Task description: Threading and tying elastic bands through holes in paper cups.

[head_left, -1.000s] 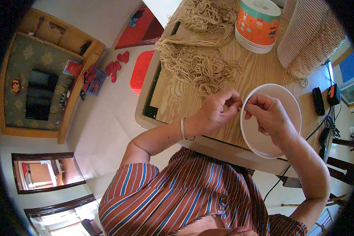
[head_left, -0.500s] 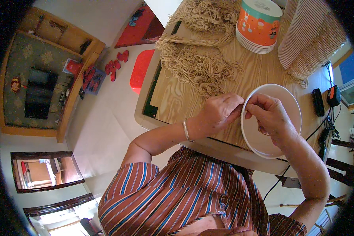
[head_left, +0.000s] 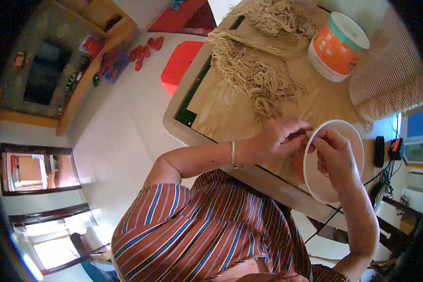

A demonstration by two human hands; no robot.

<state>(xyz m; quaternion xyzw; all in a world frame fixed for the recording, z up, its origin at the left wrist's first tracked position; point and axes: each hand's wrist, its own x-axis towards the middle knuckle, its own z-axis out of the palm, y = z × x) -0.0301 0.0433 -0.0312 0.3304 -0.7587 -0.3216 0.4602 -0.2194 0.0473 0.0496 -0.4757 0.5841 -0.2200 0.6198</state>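
Observation:
A white paper bucket [head_left: 360,162], orange on its outside, leans at the table's near edge with its mouth facing up. My right hand [head_left: 334,151] reaches into the mouth, thumb and fingers pinched together on the rim's left side. Just outside that same rim is my left hand [head_left: 278,140], wearing a silver bangle, its fingers bent and slightly blurred. Whatever lies between its fingertips is too small to make out. Beyond my hands, loose tan yarn [head_left: 254,70] spreads in tangled hanks over the wooden tabletop [head_left: 221,113].
A stack of orange and green paper buckets [head_left: 336,49] stands at the far right. Beside it rises a beige ribbed bundle [head_left: 390,75]. Black cables and adapters [head_left: 395,149] lie at the right edge. A red stool [head_left: 181,63] stands left of the table.
The view has shifted, so the table and bucket appear farther right. My left hand's fingers have lifted and spread somewhat beside the rim. My right hand keeps its pinch there.

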